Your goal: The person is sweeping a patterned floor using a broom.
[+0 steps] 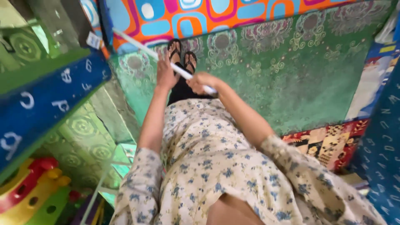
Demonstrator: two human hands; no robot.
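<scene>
A white stick (166, 58) is held slantwise over the green carpet (291, 83), just above the sandalled feet (182, 56). The left hand (165, 74) is closed round its middle; the right hand (202, 82) is wrapped round its lower end, though the fingers are partly hidden. The stick is best steadied with both grips kept firm and apart.

your feet (182, 56) stand on the carpet (291, 75) at twelve o'clock. a long stick (166, 60) crosses above them, running from ten o'clock toward your middle, with your left hand (165, 75) and right hand (202, 82) on it. a lettered mat (46, 104) lies at nine o'clock, plastic toys (33, 187) at seven, another lettered mat (381, 146) at three.
</scene>
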